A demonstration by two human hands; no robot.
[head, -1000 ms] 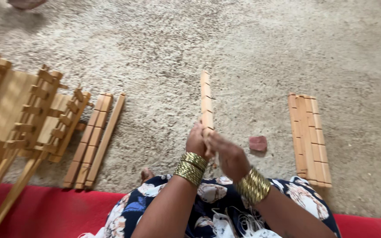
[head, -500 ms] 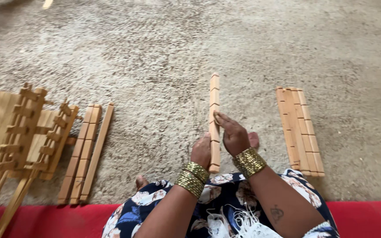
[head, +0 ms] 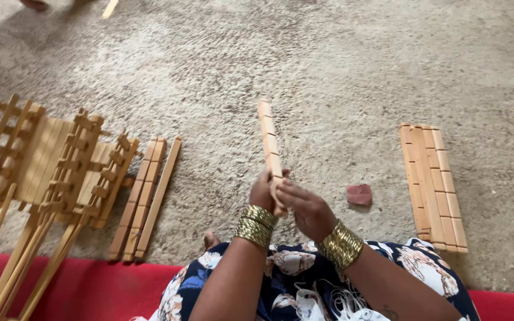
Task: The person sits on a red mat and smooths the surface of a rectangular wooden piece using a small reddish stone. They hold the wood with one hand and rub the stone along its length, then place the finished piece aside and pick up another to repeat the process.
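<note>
Both hands, left hand [head: 264, 191] and right hand [head: 306, 208], are clamped on the notched wooden slat [head: 269, 148], working its lower end; next needs steady pressure.

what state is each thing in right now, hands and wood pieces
left hand: closed round the notched wooden slat, slat tilted up
right hand: fingers on the slat's lower end
slats on the right: flat, side by side
slats on the left: flat, bunched
wooden racks: assembled, stacked
reddish stone: lying loose

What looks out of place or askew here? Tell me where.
Little stands out. A small reddish stone lies alone on the carpet among wooden parts. The left strips fan apart slightly. Both hands, left hand and right hand, grip the notched stick.
</note>
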